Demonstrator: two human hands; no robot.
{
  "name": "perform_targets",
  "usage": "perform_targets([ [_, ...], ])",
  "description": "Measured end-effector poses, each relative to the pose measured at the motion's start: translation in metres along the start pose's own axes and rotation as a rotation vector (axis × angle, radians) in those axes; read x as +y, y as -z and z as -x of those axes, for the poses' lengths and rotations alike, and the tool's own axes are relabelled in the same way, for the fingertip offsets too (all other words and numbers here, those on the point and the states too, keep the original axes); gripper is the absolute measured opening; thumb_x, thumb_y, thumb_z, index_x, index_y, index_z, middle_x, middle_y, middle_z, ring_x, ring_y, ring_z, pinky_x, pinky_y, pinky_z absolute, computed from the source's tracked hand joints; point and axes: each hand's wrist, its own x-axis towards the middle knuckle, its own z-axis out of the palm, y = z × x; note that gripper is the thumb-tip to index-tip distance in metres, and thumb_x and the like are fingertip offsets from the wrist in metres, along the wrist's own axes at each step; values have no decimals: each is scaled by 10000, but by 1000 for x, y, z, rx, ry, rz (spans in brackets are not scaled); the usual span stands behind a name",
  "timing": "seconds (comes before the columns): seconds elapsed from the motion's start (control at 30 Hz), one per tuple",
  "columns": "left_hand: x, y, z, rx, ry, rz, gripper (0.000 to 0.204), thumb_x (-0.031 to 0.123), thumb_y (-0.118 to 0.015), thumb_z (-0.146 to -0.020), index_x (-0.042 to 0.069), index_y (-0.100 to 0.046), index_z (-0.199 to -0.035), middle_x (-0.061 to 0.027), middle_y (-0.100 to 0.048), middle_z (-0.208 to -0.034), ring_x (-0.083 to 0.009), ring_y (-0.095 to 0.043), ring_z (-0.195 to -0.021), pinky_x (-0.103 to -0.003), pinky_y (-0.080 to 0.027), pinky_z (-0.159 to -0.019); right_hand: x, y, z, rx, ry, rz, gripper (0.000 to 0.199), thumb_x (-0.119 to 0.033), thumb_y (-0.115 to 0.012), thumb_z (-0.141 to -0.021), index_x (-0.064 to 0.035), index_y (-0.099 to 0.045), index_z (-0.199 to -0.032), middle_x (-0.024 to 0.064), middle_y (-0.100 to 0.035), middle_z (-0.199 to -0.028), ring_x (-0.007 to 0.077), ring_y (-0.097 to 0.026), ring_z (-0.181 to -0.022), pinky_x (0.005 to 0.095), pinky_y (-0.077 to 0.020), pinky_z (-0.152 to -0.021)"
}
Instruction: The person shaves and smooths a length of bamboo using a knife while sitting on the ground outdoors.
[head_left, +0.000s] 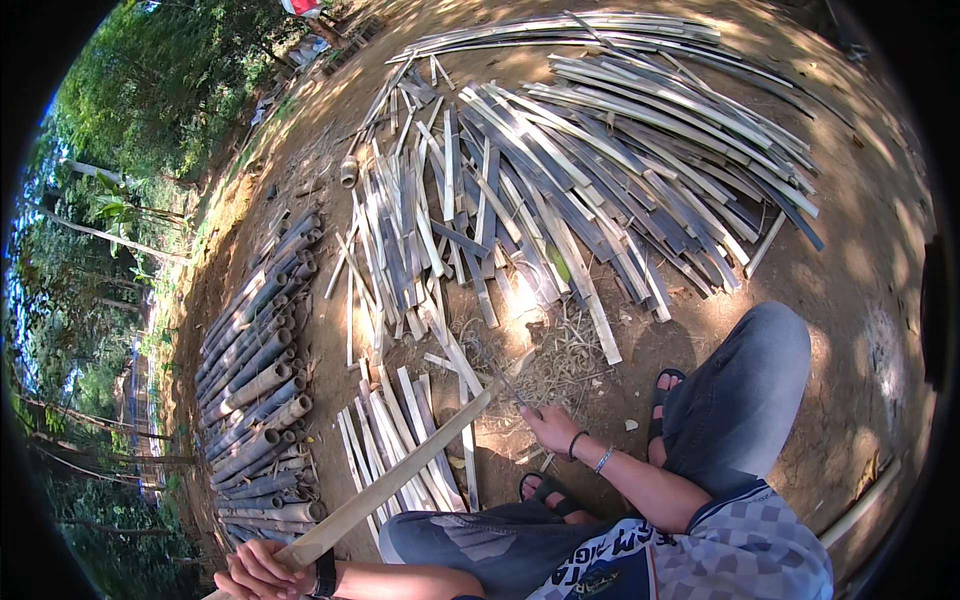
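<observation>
The fingers (pixel 243 574) of the left hand (pixel 268 570) were wrapped around the near end of a long, pale bamboo strip (pixel 395 475), which slanted from the near left toward the middle of the scene. The right hand (pixel 555 430) was closed on a thin-bladed tool (pixel 510 388), its blade pointing away beside the strip's far part; whether the two touched could not be told. Curled shavings (pixel 565 365) lay on the brown ground (pixel 850 250) just beyond the right hand. Shorter strips (pixel 411 405) lay side by side left of the shavings, a wide heap of split strips (pixel 560 160) spread across the far side, and round bamboo poles (pixel 262 385) were stacked at the left.
</observation>
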Motion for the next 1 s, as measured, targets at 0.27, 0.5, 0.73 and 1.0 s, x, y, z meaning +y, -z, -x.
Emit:
perform_targets([
  [0.27, -5, -4, -6, -50, 17, 55, 472, 520, -530, -877, 110, -386, -691, 12, -413, -447, -48, -364, -303, -154, -329, -295, 34, 2, -18, 131, 21, -40, 649, -541, -413, -927, 12, -531, -608, 109, -487, -452, 232, -528, -445, 409, -412, -480],
  [0.5, -5, -1, 0, 26, -7, 39, 478, 520, -539, -868, 110, -387, -676, 15, -391, -417, -54, -346, -285, -164, -335, -290, 15, -10, 4, 144, 225, 101, 642, -534, -427, -922, 12, -513, -596, 107, -489, -450, 234, -528, -432, 390, -416, -472],
  [0.73, -5, -6, -4, 34, 5, -2, 484, 530, -528, -867, 113, -384, -670, 16, -386, -415, -63, -350, -287, -166, -324, -307, 26, -1, -12, 76, -73, -87, 628, -518, -454, -921, 11, -520, -589, 95, -490, -451, 209, -534, -425, 367, -423, -459],
  [1.0, -8, -2, -2, 40, 10, 23, 484, 538, -525, -868, 113, -383, -686, 15, -380, -417, -65, -336, -286, -167, -314, -312, 40, -19, -12, 241, 200, 61, 637, -533, -441, -916, 33, -534, -639, 157, -528, -534, 278, -576, -537, 429, -436, -553],
])
